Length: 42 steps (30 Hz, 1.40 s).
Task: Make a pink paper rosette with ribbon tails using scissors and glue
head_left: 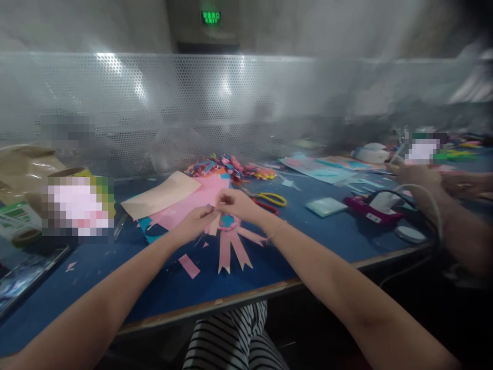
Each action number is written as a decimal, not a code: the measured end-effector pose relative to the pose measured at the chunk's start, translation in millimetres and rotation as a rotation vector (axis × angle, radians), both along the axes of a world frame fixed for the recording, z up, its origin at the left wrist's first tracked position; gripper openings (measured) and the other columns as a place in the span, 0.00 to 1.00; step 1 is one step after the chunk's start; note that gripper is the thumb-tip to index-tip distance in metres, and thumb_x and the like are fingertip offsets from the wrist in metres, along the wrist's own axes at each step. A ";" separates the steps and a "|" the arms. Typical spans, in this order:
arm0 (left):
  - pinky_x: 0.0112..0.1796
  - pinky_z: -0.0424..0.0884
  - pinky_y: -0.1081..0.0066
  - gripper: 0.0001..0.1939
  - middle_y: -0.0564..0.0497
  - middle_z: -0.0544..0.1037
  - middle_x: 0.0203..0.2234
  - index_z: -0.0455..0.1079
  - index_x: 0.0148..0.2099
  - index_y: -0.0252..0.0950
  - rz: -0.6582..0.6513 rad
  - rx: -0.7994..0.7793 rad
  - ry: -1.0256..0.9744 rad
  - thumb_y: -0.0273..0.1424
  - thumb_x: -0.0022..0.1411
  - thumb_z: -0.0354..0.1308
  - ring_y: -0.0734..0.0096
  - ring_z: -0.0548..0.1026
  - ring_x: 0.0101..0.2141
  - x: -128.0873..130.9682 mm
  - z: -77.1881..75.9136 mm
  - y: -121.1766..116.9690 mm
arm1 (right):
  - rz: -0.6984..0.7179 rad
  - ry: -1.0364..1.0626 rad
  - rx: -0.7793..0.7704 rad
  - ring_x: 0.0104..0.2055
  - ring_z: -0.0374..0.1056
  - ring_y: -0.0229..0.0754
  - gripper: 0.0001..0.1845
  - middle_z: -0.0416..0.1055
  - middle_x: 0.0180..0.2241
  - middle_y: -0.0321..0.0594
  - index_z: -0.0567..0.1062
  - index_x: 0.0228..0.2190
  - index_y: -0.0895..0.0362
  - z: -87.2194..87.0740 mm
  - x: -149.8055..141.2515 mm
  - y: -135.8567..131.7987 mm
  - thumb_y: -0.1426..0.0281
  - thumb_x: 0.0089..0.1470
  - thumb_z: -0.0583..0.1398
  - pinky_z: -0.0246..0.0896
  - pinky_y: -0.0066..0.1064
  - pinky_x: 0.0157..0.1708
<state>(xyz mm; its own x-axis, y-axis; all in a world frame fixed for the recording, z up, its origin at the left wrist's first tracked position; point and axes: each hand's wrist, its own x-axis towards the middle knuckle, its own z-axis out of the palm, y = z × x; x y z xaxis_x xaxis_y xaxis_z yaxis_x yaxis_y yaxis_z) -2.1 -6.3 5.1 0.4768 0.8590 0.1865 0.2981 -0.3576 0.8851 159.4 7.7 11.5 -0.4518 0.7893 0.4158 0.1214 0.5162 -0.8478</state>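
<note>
Over the blue table my left hand (197,222) and my right hand (238,206) meet, fingertips pinched close together. Whatever small thing lies between the fingers is too hidden to name. Just below my right hand lies a pink paper rosette (230,225) with a blue centre and notched ribbon tails (233,252) spreading toward me. Behind my hands are pink paper sheets (181,205) and a cream sheet (164,196), overlapping some blue paper. To the right of my right hand rest yellow-handled scissors (272,198) and a red handle (266,206).
A pink paper strip (189,265) and scraps lie in front. Colourful paper trimmings (231,167) pile up at the back by a perforated metal screen (154,103). Rightward are a pale square pad (326,206), a purple box (373,210) and another person's arm (431,200). A tablet-like device (31,277) lies left.
</note>
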 end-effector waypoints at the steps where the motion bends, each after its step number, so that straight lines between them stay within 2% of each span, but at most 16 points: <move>1: 0.29 0.62 0.74 0.17 0.50 0.72 0.26 0.70 0.35 0.31 -0.031 -0.099 -0.080 0.41 0.52 0.52 0.73 0.67 0.27 0.4 1.4 -1.6 | 0.017 0.026 -0.003 0.20 0.59 0.30 0.09 0.60 0.17 0.29 0.63 0.22 0.58 -0.2 1.4 1.9 0.69 0.40 0.59 0.56 0.24 0.22; 4: 0.29 0.63 0.74 0.19 0.45 0.73 0.30 0.70 0.37 0.30 -0.120 -0.355 -0.239 0.41 0.50 0.55 0.72 0.68 0.28 0.0 4.3 -4.4 | 0.042 0.082 0.014 0.20 0.57 0.30 0.10 0.60 0.17 0.29 0.63 0.22 0.59 -1.2 6.4 8.2 0.68 0.39 0.60 0.55 0.24 0.21; 6: 0.26 0.61 0.76 0.18 0.46 0.73 0.28 0.70 0.36 0.30 -0.140 -0.426 -0.254 0.39 0.49 0.58 0.75 0.67 0.26 -1.5 4.6 -4.2 | 0.031 0.089 0.030 0.21 0.57 0.29 0.10 0.61 0.18 0.30 0.64 0.22 0.59 -1.8 9.6 11.7 0.68 0.38 0.61 0.55 0.24 0.22; 10: 0.24 0.59 0.78 0.15 0.50 0.71 0.25 0.69 0.35 0.30 -0.176 -0.450 -0.239 0.38 0.50 0.58 0.82 0.63 0.21 -4.8 1.7 -0.7 | 0.013 0.061 0.026 0.22 0.57 0.30 0.11 0.61 0.19 0.31 0.65 0.22 0.59 -2.4 12.8 13.9 0.68 0.37 0.62 0.55 0.24 0.23; 15: 0.26 0.63 0.77 0.15 0.50 0.71 0.25 0.67 0.38 0.31 -0.212 -0.498 -0.226 0.36 0.50 0.58 0.80 0.66 0.23 -6.5 -1.3 0.5 | -0.048 -0.007 0.087 0.25 0.58 0.31 0.09 0.62 0.22 0.32 0.67 0.25 0.60 -1.3 9.0 9.6 0.69 0.39 0.61 0.58 0.26 0.28; 17: 0.27 0.64 0.76 0.14 0.51 0.70 0.23 0.67 0.37 0.31 -0.240 -0.502 -0.239 0.36 0.51 0.58 0.79 0.67 0.24 -6.6 -1.2 0.0 | -0.081 -0.032 0.137 0.28 0.60 0.32 0.11 0.64 0.27 0.36 0.68 0.30 0.60 -1.1 7.1 7.5 0.69 0.41 0.60 0.59 0.28 0.31; 19: 0.28 0.64 0.77 0.13 0.51 0.70 0.21 0.67 0.34 0.31 -0.246 -0.496 -0.258 0.36 0.51 0.57 0.79 0.68 0.25 -6.4 -1.1 0.4 | -0.110 -0.057 0.187 0.34 0.61 0.35 0.17 0.65 0.36 0.41 0.66 0.38 0.59 -1.1 6.7 5.6 0.68 0.43 0.59 0.60 0.30 0.34; 23: 0.27 0.65 0.77 0.13 0.51 0.71 0.23 0.67 0.34 0.31 -0.152 -0.485 -0.326 0.36 0.49 0.59 0.80 0.69 0.23 -5.7 -2.2 4.0 | -0.078 -0.158 0.322 0.50 0.54 0.43 0.36 0.52 0.52 0.48 0.55 0.52 0.54 -1.4 10.5 1.0 0.64 0.41 0.61 0.59 0.36 0.42; 26: 0.23 0.64 0.78 0.14 0.51 0.72 0.22 0.67 0.33 0.31 -0.101 -0.466 -0.365 0.37 0.48 0.60 0.79 0.70 0.22 -4.8 -2.4 5.4 | -0.045 -0.287 0.406 0.56 0.46 0.49 0.51 0.44 0.55 0.49 0.47 0.56 0.52 -2.4 12.9 -2.2 0.61 0.33 0.65 0.51 0.44 0.50; 28: 0.22 0.64 0.78 0.13 0.50 0.73 0.23 0.67 0.33 0.31 -0.083 -0.462 -0.376 0.37 0.48 0.60 0.78 0.70 0.22 -3.9 -1.5 4.6 | -0.044 -0.359 0.436 0.58 0.41 0.51 0.56 0.41 0.56 0.49 0.43 0.57 0.52 -4.4 12.1 -3.0 0.61 0.31 0.66 0.44 0.46 0.53; 32: 0.23 0.65 0.76 0.11 0.49 0.73 0.23 0.67 0.31 0.32 -0.014 -0.480 -0.422 0.34 0.47 0.60 0.76 0.70 0.22 -0.9 2.5 0.7 | -0.061 -0.402 0.489 0.59 0.38 0.51 0.59 0.42 0.56 0.50 0.39 0.58 0.55 -9.4 5.8 -1.4 0.61 0.30 0.66 0.39 0.45 0.55; 37: 0.24 0.67 0.74 0.07 0.50 0.72 0.21 0.67 0.30 0.32 0.031 -0.553 -0.479 0.31 0.48 0.59 0.74 0.71 0.22 3.6 8.6 -2.9 | -0.052 -0.404 0.540 0.57 0.44 0.48 0.55 0.45 0.56 0.53 0.41 0.57 0.59 -9.5 0.1 -0.3 0.60 0.35 0.64 0.43 0.42 0.54; 42: 0.23 0.67 0.75 0.04 0.52 0.72 0.19 0.67 0.27 0.34 0.067 -0.596 -0.467 0.29 0.50 0.57 0.76 0.69 0.20 5.6 13.2 -4.8 | -0.051 -0.417 0.571 0.56 0.46 0.45 0.53 0.51 0.53 0.49 0.38 0.57 0.55 -6.2 -0.4 -1.4 0.64 0.37 0.64 0.45 0.40 0.54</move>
